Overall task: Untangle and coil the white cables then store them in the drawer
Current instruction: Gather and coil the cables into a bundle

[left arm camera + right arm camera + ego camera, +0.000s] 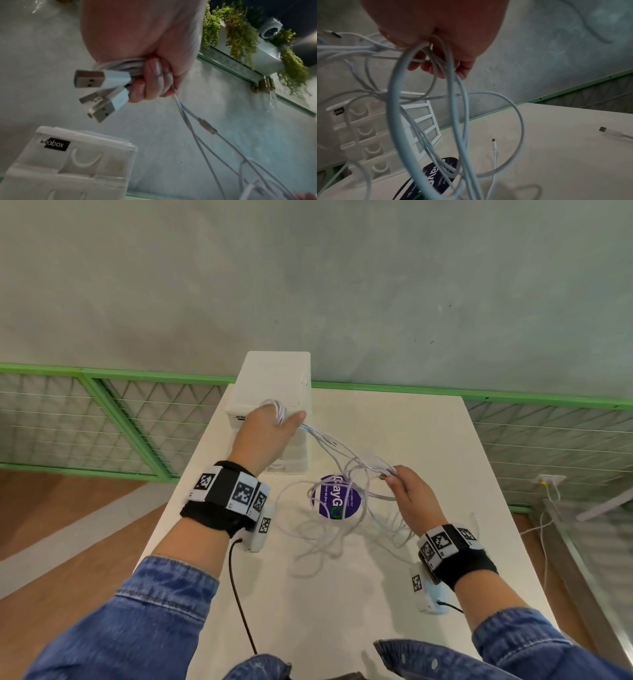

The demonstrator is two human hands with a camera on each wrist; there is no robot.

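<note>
Left hand (265, 436) held high over the drawer unit (274, 381), its grip closed round the gathered turns of the white cables (337, 508); the left wrist view shows curled fingers (152, 79) clamping a bundle with three USB plugs (101, 79) sticking out past them. From that grip several strands run taut down to the right hand (411, 498), whose grip pinches a few loops above the purple sticker (339, 498). The rest of the cables hang below and toward the person from the right grip, sagging in a loose tangle onto the desk (411, 422). Judged step: still untangling, coiling barely begun. To do it well, the left grip should likely stay fixed as the anchor while the right lets strands slip through one at a time, following each to its free end rather than pulling hard, which could tighten crossings. Two loose connectors lie on the desk to the right of the right grip; these ends may snag in loops. Room: bare desk right of and below the right grip; desk edge close outside the left wrist. Drawers appear closed, beneath the left grip.
</note>
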